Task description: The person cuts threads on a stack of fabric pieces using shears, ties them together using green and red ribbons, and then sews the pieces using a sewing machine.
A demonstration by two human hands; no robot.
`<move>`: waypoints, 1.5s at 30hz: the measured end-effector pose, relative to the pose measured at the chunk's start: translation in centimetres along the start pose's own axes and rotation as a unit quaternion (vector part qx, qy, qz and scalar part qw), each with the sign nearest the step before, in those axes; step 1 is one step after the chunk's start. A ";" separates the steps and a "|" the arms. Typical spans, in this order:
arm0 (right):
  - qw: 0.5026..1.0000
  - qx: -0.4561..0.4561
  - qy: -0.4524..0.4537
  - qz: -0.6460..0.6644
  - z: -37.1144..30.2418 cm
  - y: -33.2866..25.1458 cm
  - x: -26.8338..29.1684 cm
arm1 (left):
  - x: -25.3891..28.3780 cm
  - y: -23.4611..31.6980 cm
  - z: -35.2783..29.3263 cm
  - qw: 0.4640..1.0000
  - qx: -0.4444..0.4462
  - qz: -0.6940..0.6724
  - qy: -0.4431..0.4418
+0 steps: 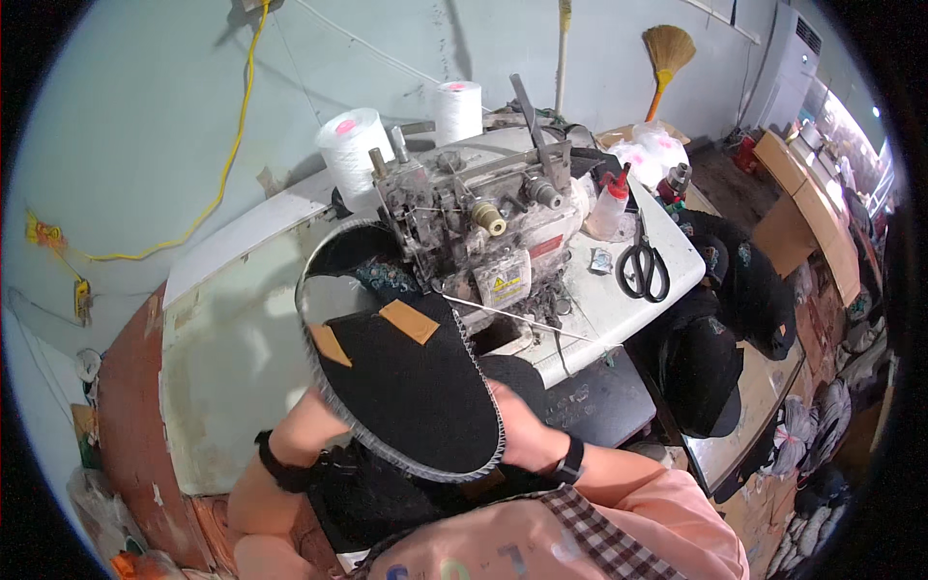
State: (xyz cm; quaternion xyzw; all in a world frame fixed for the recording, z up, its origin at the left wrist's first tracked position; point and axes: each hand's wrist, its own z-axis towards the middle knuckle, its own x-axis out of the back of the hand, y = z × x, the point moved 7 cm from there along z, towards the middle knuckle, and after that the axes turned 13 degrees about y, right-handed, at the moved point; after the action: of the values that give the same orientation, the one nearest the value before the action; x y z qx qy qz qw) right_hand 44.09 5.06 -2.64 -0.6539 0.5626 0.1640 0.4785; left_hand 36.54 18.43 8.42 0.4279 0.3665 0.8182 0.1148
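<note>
A large black oval fabric piece (411, 382) with a grey stitched edge and two tan tape patches is held up in front of a grey overlock sewing machine (483, 222). My left hand (311, 425), with a black wristband, reaches under the piece's left edge. My right hand (522, 430), also with a black band, goes under its right edge. The piece hides the fingers of both hands. More black fabric (367, 498) lies in my lap below it.
The machine stands on a worn white table (232, 319). Black scissors (643, 266), a squeeze bottle (609, 208) and two white thread cones (348, 145) are near it. Black caps (715, 319) are piled at the right. A yellow cable (227, 164) hangs on the wall.
</note>
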 end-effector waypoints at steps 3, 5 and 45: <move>0.994 0.085 -0.031 -0.067 -0.6 0.6 -0.4 | -0.4 1.0 0.0 0.999 -0.040 -0.021 -0.025; 0.923 -0.021 -0.157 -0.350 -0.6 3.6 -0.8 | -1.1 1.1 0.3 0.997 -0.067 -0.027 -0.035; 0.592 0.591 -0.020 -0.547 -2.1 -6.6 -3.4 | 2.8 -8.6 4.2 0.968 0.164 -0.148 0.116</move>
State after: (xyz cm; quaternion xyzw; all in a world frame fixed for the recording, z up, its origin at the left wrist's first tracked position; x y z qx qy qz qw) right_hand 48.21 4.70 3.85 -0.4091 0.0627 -0.4840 0.7710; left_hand 37.06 27.95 5.65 0.2843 0.5658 0.7647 0.1197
